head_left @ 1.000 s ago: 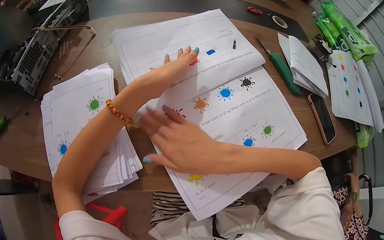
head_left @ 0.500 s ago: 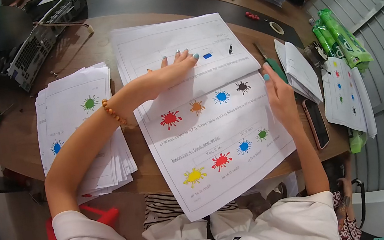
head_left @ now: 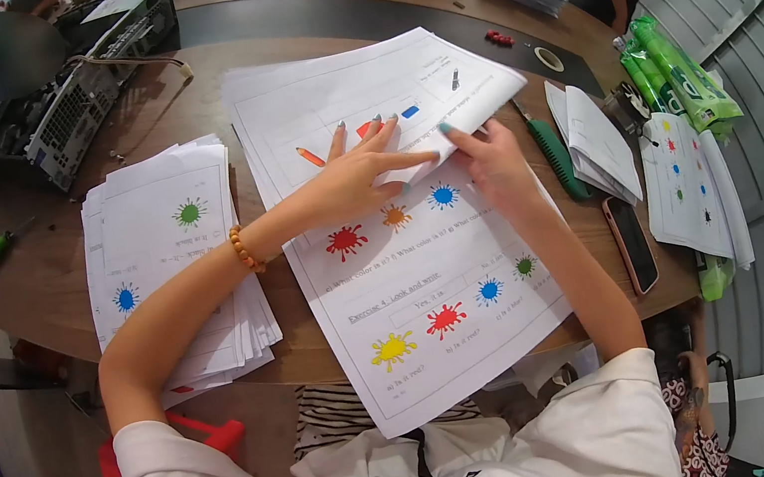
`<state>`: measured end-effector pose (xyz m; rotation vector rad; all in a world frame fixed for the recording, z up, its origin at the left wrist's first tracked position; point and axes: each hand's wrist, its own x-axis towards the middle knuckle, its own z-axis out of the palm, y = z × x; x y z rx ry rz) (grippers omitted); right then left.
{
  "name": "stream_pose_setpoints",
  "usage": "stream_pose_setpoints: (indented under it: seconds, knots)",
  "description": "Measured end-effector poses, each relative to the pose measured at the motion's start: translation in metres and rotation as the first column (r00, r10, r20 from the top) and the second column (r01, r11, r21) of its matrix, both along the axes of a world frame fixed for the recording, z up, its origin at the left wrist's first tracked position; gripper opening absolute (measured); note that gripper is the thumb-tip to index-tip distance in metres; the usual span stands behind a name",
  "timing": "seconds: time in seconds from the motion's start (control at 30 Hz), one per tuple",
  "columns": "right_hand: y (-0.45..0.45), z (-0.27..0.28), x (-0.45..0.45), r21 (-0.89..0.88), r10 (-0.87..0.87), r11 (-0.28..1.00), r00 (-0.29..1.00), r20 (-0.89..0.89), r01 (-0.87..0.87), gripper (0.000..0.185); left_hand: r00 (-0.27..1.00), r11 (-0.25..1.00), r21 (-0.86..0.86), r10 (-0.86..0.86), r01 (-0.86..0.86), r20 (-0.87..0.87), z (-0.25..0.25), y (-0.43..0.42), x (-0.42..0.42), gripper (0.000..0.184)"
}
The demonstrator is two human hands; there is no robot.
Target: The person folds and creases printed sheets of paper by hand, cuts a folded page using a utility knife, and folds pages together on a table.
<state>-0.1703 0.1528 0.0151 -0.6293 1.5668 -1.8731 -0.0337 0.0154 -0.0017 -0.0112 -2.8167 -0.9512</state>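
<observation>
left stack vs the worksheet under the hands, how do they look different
The left stack lies untouched, while the worksheet has the left hand and right hand on it.
The stack is many sheets with uneven edges; the worksheet has a flap lifting at the right hand.
The stack shows a green and a blue splat, the worksheet also red, orange and yellow ones.
Both are white paper with printed text.
</observation>
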Motion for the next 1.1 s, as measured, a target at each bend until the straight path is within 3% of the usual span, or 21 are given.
stream_pose_setpoints:
  seconds: [0.13,0.17,0.2,0.23,0.27,0.3,0.33,0.37,0.4,0.47,0.57,0.63,0.7,0.77,0.8,0.87,0.9,0.97,1.1]
  knots:
    - [-0.017,-0.026,0.003,-0.048,-0.104,0.994,0.958,-0.267,0.094,0.026,1.0,0.999,0.026,-0.018,0.019,-0.025,0.0,-0.005,0.0,0.04]
    - [-0.014,-0.027,-0.001,0.075,-0.091,0.989,0.931,-0.354,0.125,0.029,0.995,0.999,0.01,-0.04,0.041,-0.089,-0.001,-0.006,0.0,0.039]
    - [-0.009,-0.022,-0.002,0.074,-0.084,0.99,0.931,-0.355,0.117,0.029,0.986,0.998,-0.007,-0.06,0.06,-0.156,-0.002,-0.007,-0.001,0.039]
    - [-0.002,-0.014,0.0,0.046,-0.087,0.989,0.813,-0.576,0.138,0.037,0.987,0.999,-0.004,-0.053,0.053,-0.155,0.001,-0.009,-0.002,0.039]
    - [0.006,-0.006,0.001,0.014,-0.088,0.988,0.643,-0.761,0.153,0.045,0.996,0.918,0.396,0.063,-0.032,-0.064,0.004,-0.012,-0.003,0.034]
    - [0.014,0.001,-0.001,0.021,-0.082,0.988,0.644,-0.761,0.15,0.045,0.989,0.679,0.721,0.131,-0.136,0.063,0.008,-0.016,-0.005,0.032]
    - [0.023,0.008,-0.004,0.034,-0.025,0.991,0.443,-0.896,0.126,0.054,0.989,0.673,0.726,0.133,-0.138,0.065,0.011,-0.019,-0.005,0.032]
    - [0.029,0.01,-0.005,0.054,0.031,0.993,0.215,-0.976,0.104,0.062,0.974,0.509,0.845,0.222,-0.161,0.051,0.013,-0.022,-0.004,0.033]
    - [0.033,0.008,-0.005,0.063,0.039,0.993,0.216,-0.976,0.103,0.062,0.949,0.325,0.932,0.31,-0.161,0.056,0.015,-0.026,-0.004,0.039]
    - [0.04,0.005,-0.005,0.209,0.21,0.973,0.002,-0.978,0.098,0.065,0.935,0.304,0.926,0.336,-0.222,0.114,0.017,-0.03,-0.003,0.046]
    - [0.039,-0.004,-0.006,0.237,0.237,0.965,0.016,-0.971,0.114,0.066,0.86,0.181,0.948,0.489,-0.263,0.145,0.015,-0.033,-0.006,0.044]
    - [0.036,-0.007,-0.006,0.233,0.234,0.962,0.008,-0.972,0.143,0.066,0.871,0.21,0.94,0.47,-0.268,0.144,0.013,-0.035,-0.004,0.045]
    - [0.034,-0.007,-0.004,0.315,0.342,0.917,-0.077,-0.936,0.245,0.063,0.885,0.24,0.933,0.443,-0.269,0.141,0.011,-0.034,-0.006,0.046]
    - [0.031,-0.003,0.004,0.337,0.379,0.899,-0.112,-0.919,0.279,0.062,0.889,0.491,0.814,0.454,-0.31,0.065,0.006,-0.028,-0.008,0.043]
    - [0.03,-0.002,0.009,0.358,0.416,0.882,-0.148,-0.897,0.308,0.061,0.892,0.494,0.812,0.447,-0.312,0.071,0.008,-0.026,-0.007,0.043]
    - [0.027,-0.004,0.014,0.373,0.429,0.881,-0.156,-0.89,0.292,0.059,0.896,0.674,0.603,0.404,-0.427,0.183,0.014,-0.026,-0.005,0.042]
    - [0.025,-0.005,0.016,0.387,0.441,0.881,-0.174,-0.881,0.272,0.058,0.897,0.677,0.6,0.401,-0.428,0.187,0.006,-0.026,-0.008,0.042]
    - [0.025,-0.007,0.02,0.405,0.452,0.875,-0.153,-0.879,0.264,0.056,0.837,0.733,0.498,0.547,-0.464,-0.025,-0.017,-0.026,-0.015,0.044]
    - [0.023,-0.008,0.024,0.431,0.469,0.866,-0.111,-0.876,0.256,0.054,0.82,0.701,0.532,0.571,-0.474,-0.022,-0.009,-0.021,-0.013,0.047]
